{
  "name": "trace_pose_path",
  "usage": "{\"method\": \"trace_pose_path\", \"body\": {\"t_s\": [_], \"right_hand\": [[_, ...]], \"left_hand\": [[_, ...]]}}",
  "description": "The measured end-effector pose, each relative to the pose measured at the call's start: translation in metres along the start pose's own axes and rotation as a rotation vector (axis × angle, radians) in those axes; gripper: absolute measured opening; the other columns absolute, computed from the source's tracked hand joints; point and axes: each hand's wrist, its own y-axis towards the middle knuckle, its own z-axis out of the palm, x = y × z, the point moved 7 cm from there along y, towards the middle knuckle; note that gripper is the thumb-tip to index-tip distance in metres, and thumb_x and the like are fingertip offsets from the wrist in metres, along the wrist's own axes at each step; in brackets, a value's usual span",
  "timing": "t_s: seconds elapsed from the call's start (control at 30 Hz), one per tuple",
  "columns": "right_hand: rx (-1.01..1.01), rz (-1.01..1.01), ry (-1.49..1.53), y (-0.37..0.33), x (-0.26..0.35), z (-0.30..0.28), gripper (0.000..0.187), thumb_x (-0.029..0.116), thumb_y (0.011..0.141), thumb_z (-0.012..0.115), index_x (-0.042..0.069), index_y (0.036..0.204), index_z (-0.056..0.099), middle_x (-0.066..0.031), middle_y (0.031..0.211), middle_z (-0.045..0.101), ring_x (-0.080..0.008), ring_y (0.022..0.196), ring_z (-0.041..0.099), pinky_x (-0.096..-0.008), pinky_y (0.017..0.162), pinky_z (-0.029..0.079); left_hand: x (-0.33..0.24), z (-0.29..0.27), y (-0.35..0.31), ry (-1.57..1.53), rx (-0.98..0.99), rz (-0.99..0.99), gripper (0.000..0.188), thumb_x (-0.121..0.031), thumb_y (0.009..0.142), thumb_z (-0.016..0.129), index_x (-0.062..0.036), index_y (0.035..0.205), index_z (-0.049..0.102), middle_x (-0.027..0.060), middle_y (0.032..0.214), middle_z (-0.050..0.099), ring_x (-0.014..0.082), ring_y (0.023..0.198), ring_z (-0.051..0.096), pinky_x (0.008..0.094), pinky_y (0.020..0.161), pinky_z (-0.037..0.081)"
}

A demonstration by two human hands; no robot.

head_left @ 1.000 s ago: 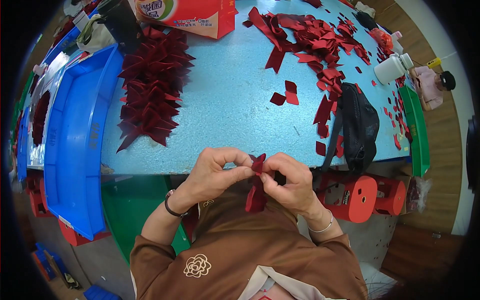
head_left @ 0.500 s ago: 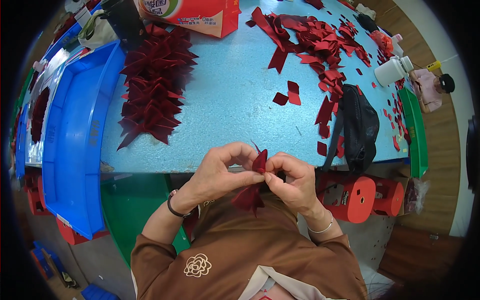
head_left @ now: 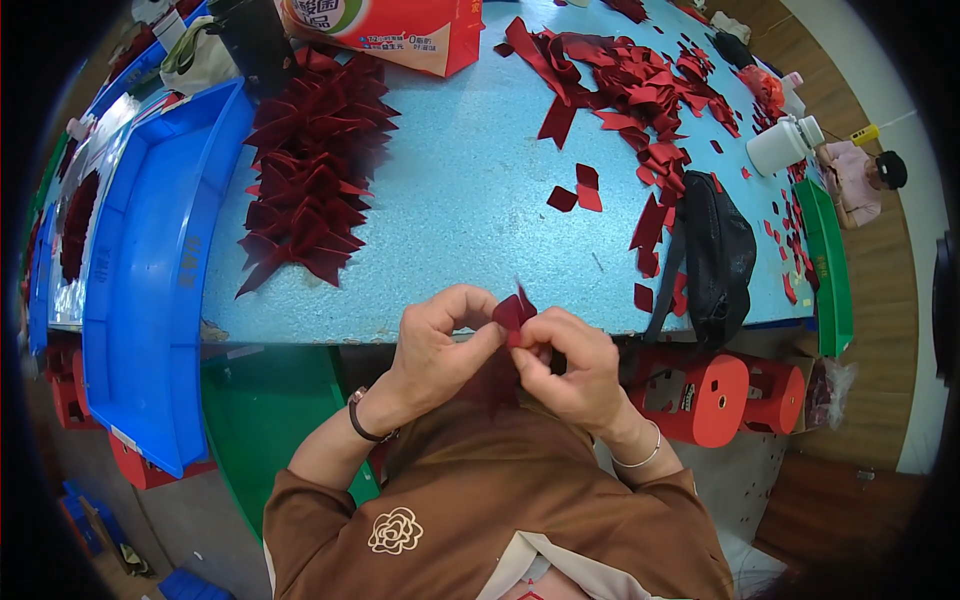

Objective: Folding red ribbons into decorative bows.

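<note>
Just off the table's near edge, both hands pinch one dark red ribbon bow (head_left: 512, 314) between them. My left hand (head_left: 440, 340) grips it at its left side with thumb and forefinger. From the right, my right hand (head_left: 575, 362) pinches its middle, fingers curled. One pointed end sticks up above the fingertips; the lower part hangs blurred in front of the brown shirt. On the table to the left lies a long pile of similar dark red bows (head_left: 315, 170) with pointed tails.
A blue tray (head_left: 222, 130) stands at the left. Loose red ribbon strips (head_left: 640, 85) and cut pieces, a black bag (head_left: 722, 262) and a white bottle (head_left: 778, 148) lie on the blue table (head_left: 460, 200). A red package (head_left: 455, 45) is at the back. Red stools (head_left: 718, 398) stand below; another person (head_left: 855, 180) is far right.
The bow has turned and shifted slightly left and up, its lower tails now less visible. My right hand has moved a little left, and both hands still pinch the bow.
</note>
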Motion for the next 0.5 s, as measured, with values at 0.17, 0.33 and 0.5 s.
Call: {"method": "trace_pose_path", "body": {"t_s": [0.17,0.33,0.5], "right_hand": [[-0.115,-0.218,-0.161,0.000,0.004,-0.013,0.022,-0.002,0.072,0.069,-0.002,0.092,0.059,-0.0094,0.087,0.059,-0.0178,0.077,0.057,-0.0302,0.071,0.046],[-0.010,-0.286,-0.115,0.011,-0.002,-0.014,0.041,0.008,0.072,0.076,-0.003,0.105,0.056,-0.0110,0.101,0.060,-0.0214,0.094,0.058,-0.0360,0.090,0.042],[0.144,0.133,0.059,0.003,-0.022,-0.004,0.036,0.012,0.073,0.078,-0.002,0.101,0.060,-0.0097,0.094,0.064,-0.0185,0.090,0.060,-0.0314,0.085,0.045]], "left_hand": [[-0.009,-0.005,-0.002,0.203,-0.039,0.116,0.009,-0.004,0.083,0.065,0.0015,0.090,0.064,0.0046,0.081,0.069,0.0066,0.075,0.063,0.0220,0.065,0.050],[-0.004,-0.001,-0.003,-0.126,0.048,-0.146,0.011,-0.001,0.086,0.062,0.0048,0.095,0.065,0.0036,0.084,0.067,0.0073,0.077,0.061,0.0217,0.069,0.050],[-0.026,0.002,0.004,0.223,0.016,0.181,0.011,-0.003,0.081,0.067,0.0004,0.091,0.068,0.0044,0.079,0.067,0.0104,0.071,0.061,0.0243,0.064,0.049]]}}
